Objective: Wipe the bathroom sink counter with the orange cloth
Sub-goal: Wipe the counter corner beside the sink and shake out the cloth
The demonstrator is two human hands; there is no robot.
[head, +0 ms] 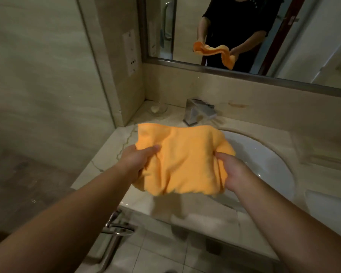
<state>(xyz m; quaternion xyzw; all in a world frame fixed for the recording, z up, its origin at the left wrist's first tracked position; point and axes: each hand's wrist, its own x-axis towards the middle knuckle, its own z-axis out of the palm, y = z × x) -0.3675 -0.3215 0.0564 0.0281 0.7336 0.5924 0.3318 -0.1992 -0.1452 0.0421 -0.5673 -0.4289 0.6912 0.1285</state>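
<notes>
The orange cloth [182, 160] hangs spread between both hands, above the front left part of the marble counter [114, 148] and the left edge of the white sink basin [264, 160]. My left hand [135, 161] grips the cloth's left edge, thumb on top. My right hand [233, 173] grips its right edge with curled fingers. The cloth is held in the air and does not touch the counter.
A chrome faucet [199, 111] stands behind the basin. A small glass dish [158, 109] sits in the back left corner. A mirror [244, 32] above reflects a person holding the cloth. A glass shower wall [47, 75] closes the left side, with a metal handle [116, 227] below.
</notes>
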